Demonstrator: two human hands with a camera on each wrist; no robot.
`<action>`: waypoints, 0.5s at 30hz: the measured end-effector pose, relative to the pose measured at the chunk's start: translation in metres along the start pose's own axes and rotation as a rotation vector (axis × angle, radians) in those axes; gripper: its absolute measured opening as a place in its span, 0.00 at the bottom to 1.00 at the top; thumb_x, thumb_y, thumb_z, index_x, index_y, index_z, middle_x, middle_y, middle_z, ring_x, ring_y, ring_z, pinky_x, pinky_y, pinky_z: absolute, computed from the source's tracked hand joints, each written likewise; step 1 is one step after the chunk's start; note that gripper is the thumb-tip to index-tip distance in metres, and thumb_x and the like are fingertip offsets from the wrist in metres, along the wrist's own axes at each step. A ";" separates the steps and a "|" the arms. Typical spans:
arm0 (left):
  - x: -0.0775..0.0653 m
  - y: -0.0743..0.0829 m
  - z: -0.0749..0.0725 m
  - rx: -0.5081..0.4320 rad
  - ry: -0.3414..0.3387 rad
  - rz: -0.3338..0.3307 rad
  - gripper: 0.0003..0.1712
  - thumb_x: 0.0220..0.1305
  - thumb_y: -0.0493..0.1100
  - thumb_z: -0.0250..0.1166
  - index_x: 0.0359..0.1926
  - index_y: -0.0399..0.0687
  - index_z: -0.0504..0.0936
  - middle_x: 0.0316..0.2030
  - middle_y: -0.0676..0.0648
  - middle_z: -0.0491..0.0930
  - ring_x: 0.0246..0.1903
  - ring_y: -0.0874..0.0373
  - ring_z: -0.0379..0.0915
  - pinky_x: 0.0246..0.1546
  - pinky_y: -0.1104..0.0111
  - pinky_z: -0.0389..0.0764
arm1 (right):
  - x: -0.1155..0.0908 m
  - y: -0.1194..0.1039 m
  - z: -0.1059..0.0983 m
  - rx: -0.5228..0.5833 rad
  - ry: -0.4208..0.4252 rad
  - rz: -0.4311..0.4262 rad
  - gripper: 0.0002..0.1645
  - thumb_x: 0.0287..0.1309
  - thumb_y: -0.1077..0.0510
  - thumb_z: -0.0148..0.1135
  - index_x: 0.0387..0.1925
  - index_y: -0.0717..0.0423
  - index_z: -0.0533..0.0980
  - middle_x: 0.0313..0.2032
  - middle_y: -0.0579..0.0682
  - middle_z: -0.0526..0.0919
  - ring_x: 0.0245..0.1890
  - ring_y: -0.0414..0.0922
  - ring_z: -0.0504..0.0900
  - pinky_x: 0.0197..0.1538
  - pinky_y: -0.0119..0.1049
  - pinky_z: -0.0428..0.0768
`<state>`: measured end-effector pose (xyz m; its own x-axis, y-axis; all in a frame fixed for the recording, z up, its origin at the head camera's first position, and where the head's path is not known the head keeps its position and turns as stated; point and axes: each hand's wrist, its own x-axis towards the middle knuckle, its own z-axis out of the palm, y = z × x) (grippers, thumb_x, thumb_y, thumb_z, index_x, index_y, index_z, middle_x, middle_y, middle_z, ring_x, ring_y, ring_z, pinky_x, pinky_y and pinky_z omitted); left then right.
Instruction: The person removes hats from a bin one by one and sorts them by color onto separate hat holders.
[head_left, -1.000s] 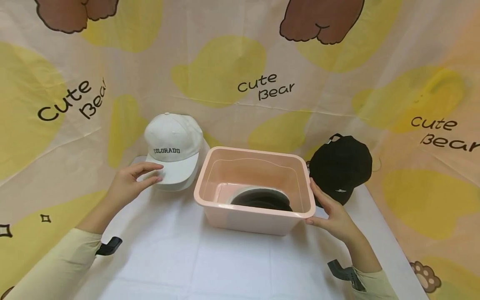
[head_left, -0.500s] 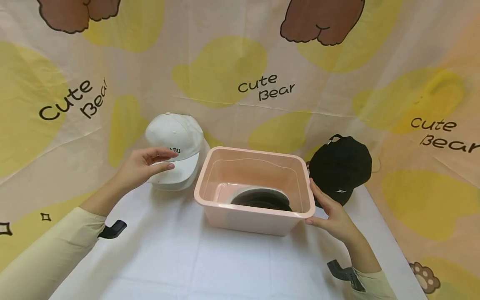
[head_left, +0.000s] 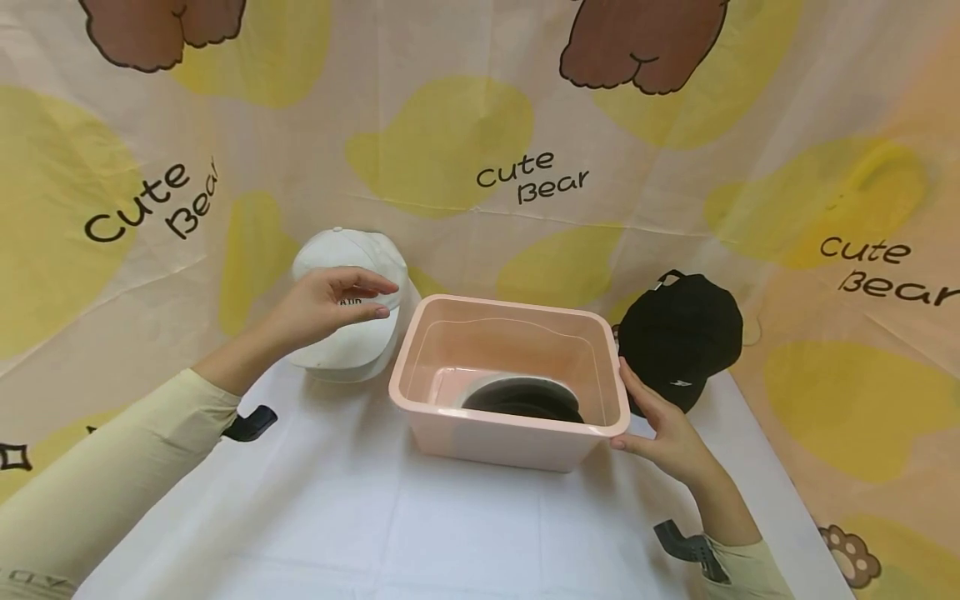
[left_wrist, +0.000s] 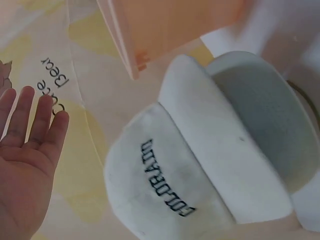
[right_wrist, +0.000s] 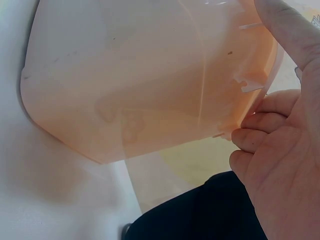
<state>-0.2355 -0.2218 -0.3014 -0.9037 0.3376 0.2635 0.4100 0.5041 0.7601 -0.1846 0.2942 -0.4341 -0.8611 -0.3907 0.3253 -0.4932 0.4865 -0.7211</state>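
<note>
"Six entries, left to right. Begin."

"One: white fabric baseball cap (left_wrist: pixel 207 135), lettered COLORADO, on the white cloth-covered tabletop (head_left: pixel 465 533). A second pale brim (left_wrist: pixel 272 117) shows below it; whether a separate cap, cannot tell. Two: left grip (head_left: pixel 322 302), a bare hand, released, fingers extended, hovering before the white cap, apart from it."

"The middle?"

"Three: pale pink rectangular plastic tub (head_left: pixel 495 437), right of the white cap, opening upward. Four: dark rounded object with a pale edge (head_left: pixel 525 398), inside, partly hidden by the front wall."

"And the right?"

"Five: right grip (head_left: pixel 666 433), a bare hand, grasping the tub's front right corner, thumb to the front, fingers along the side. Six: black fabric cap (head_left: pixel 678 325), just beyond those fingers."

"Handling notes?"

"Advised: steady, even hold at the corner, so the tub neither slides nor tips; no hard squeeze, as the wall may flex. Left fingers should clear the tub's rim."
</note>
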 end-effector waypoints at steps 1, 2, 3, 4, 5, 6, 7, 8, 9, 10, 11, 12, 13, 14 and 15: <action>0.004 0.003 0.002 0.009 -0.006 0.008 0.19 0.62 0.47 0.76 0.54 0.55 0.87 0.52 0.52 0.86 0.54 0.59 0.81 0.54 0.74 0.82 | 0.000 0.000 0.000 0.000 -0.001 0.000 0.69 0.40 0.66 0.83 0.81 0.47 0.54 0.80 0.50 0.52 0.77 0.59 0.56 0.65 0.68 0.65; 0.007 0.005 0.004 0.011 -0.012 0.020 0.19 0.62 0.46 0.76 0.54 0.55 0.87 0.52 0.52 0.86 0.54 0.59 0.81 0.54 0.74 0.82 | 0.000 0.000 0.000 -0.001 -0.001 0.000 0.69 0.41 0.67 0.83 0.81 0.47 0.54 0.80 0.50 0.52 0.77 0.59 0.56 0.65 0.68 0.65; 0.011 0.009 0.006 0.014 -0.020 0.032 0.18 0.62 0.46 0.76 0.53 0.55 0.87 0.52 0.52 0.86 0.54 0.58 0.81 0.55 0.72 0.82 | 0.000 0.001 0.000 -0.003 -0.002 0.001 0.69 0.41 0.66 0.83 0.81 0.47 0.54 0.80 0.50 0.52 0.77 0.59 0.56 0.65 0.68 0.65; 0.015 0.012 0.008 0.014 -0.030 0.046 0.18 0.61 0.46 0.76 0.53 0.54 0.88 0.52 0.52 0.86 0.54 0.58 0.81 0.57 0.71 0.82 | 0.000 0.001 0.000 -0.004 -0.002 0.000 0.69 0.41 0.66 0.83 0.81 0.48 0.54 0.80 0.51 0.52 0.77 0.59 0.56 0.65 0.68 0.65; 0.018 0.015 0.011 0.011 -0.042 0.060 0.18 0.62 0.45 0.76 0.53 0.53 0.88 0.52 0.51 0.87 0.54 0.57 0.81 0.59 0.67 0.82 | -0.001 0.001 0.000 -0.003 -0.001 0.000 0.69 0.41 0.66 0.83 0.81 0.48 0.54 0.80 0.51 0.52 0.77 0.59 0.56 0.65 0.68 0.65; 0.022 0.018 0.014 0.011 -0.054 0.070 0.18 0.61 0.45 0.76 0.53 0.52 0.88 0.51 0.52 0.87 0.54 0.56 0.82 0.60 0.65 0.81 | -0.001 0.001 0.000 -0.002 -0.001 -0.001 0.68 0.41 0.66 0.83 0.81 0.48 0.54 0.80 0.51 0.52 0.77 0.59 0.56 0.65 0.68 0.65; 0.026 0.022 0.017 0.002 -0.069 0.079 0.19 0.61 0.44 0.76 0.53 0.51 0.87 0.51 0.51 0.87 0.54 0.55 0.82 0.61 0.61 0.81 | -0.001 0.002 0.000 -0.001 0.001 -0.002 0.68 0.41 0.66 0.83 0.81 0.48 0.54 0.80 0.51 0.52 0.77 0.58 0.56 0.65 0.69 0.65; 0.030 0.025 0.020 -0.004 -0.084 0.086 0.19 0.61 0.44 0.77 0.54 0.50 0.87 0.51 0.51 0.87 0.53 0.55 0.82 0.61 0.58 0.80 | -0.001 0.002 0.000 0.000 0.003 -0.001 0.68 0.42 0.66 0.83 0.81 0.48 0.54 0.80 0.51 0.52 0.77 0.57 0.56 0.65 0.69 0.66; 0.034 0.028 0.022 -0.003 -0.097 0.091 0.20 0.61 0.45 0.77 0.54 0.50 0.87 0.51 0.51 0.87 0.53 0.55 0.82 0.61 0.56 0.80 | -0.001 0.002 0.000 -0.001 0.004 0.000 0.68 0.42 0.65 0.83 0.81 0.47 0.54 0.80 0.51 0.52 0.77 0.54 0.56 0.65 0.70 0.66; 0.038 0.031 0.025 -0.004 -0.110 0.095 0.20 0.61 0.45 0.77 0.54 0.50 0.87 0.51 0.50 0.87 0.53 0.54 0.82 0.61 0.54 0.80 | -0.001 0.002 0.001 0.001 0.006 0.000 0.68 0.42 0.65 0.83 0.81 0.47 0.54 0.80 0.51 0.52 0.78 0.51 0.56 0.65 0.70 0.66; 0.042 0.034 0.027 -0.003 -0.124 0.098 0.20 0.61 0.45 0.77 0.54 0.50 0.87 0.51 0.50 0.87 0.53 0.54 0.83 0.61 0.53 0.80 | -0.001 0.002 0.001 0.001 0.008 -0.001 0.68 0.42 0.65 0.83 0.81 0.47 0.54 0.80 0.51 0.53 0.78 0.47 0.56 0.64 0.71 0.66; 0.045 0.036 0.029 -0.001 -0.139 0.097 0.21 0.61 0.45 0.77 0.55 0.50 0.87 0.51 0.50 0.87 0.53 0.53 0.83 0.61 0.53 0.80 | -0.001 0.002 0.001 0.002 0.009 -0.002 0.68 0.42 0.65 0.83 0.81 0.47 0.54 0.80 0.51 0.53 0.78 0.42 0.56 0.64 0.71 0.66; 0.049 0.039 0.032 -0.002 -0.155 0.095 0.21 0.61 0.46 0.77 0.55 0.50 0.87 0.52 0.49 0.87 0.54 0.53 0.82 0.61 0.52 0.80 | -0.001 0.002 0.001 0.003 0.008 -0.001 0.68 0.43 0.65 0.83 0.81 0.46 0.54 0.80 0.50 0.53 0.77 0.38 0.55 0.64 0.72 0.66; 0.053 0.042 0.034 -0.002 -0.169 0.092 0.21 0.61 0.46 0.76 0.55 0.50 0.86 0.52 0.49 0.87 0.54 0.52 0.82 0.60 0.53 0.81 | -0.001 0.002 0.001 0.005 0.007 0.001 0.68 0.43 0.65 0.83 0.81 0.46 0.54 0.80 0.50 0.53 0.76 0.33 0.55 0.64 0.72 0.66; 0.057 0.044 0.037 -0.003 -0.183 0.088 0.22 0.62 0.47 0.76 0.56 0.50 0.86 0.52 0.49 0.87 0.55 0.52 0.82 0.60 0.54 0.81 | -0.001 0.002 0.001 0.004 0.007 0.000 0.68 0.43 0.65 0.83 0.81 0.46 0.54 0.80 0.50 0.53 0.75 0.30 0.54 0.64 0.72 0.66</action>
<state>-0.2640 -0.1514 -0.2747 -0.8264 0.5195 0.2171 0.4860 0.4635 0.7409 -0.1844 0.2946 -0.4367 -0.8617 -0.3854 0.3300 -0.4931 0.4829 -0.7236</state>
